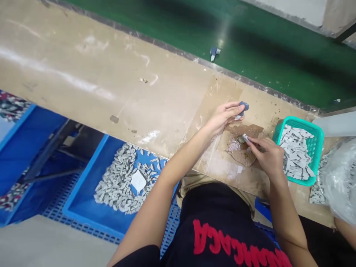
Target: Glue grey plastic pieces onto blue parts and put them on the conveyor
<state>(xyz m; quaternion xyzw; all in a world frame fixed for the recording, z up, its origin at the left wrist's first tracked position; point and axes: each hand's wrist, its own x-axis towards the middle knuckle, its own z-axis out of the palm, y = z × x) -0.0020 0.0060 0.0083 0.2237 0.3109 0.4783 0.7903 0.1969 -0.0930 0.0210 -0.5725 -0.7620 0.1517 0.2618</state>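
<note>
My left hand [226, 115] is raised over the bench, its thumb and fingers closed on a small dark-blue plastic part [244, 106] with a whitish lower end. Lower and to the right, my right hand [267, 154] pinches a small pale grey-white piece [245, 137]. That piece touches or hovers just over a dark, wet-looking patch [240, 140] on a stained cardboard scrap [247, 157]; I cannot tell which. Beside my right hand stands a green plastic basket [319, 148] holding many flat grey-white pieces [296, 152].
Below the bench [167, 107], at left, a blue bin [83, 185] holds many grey pieces and a white card [138, 181]. Another dark-blue part [214, 52] lies on the green surface [178, 26] beyond. A clear plastic bag [340, 178] sits at right, near part of another person's arm [345, 230].
</note>
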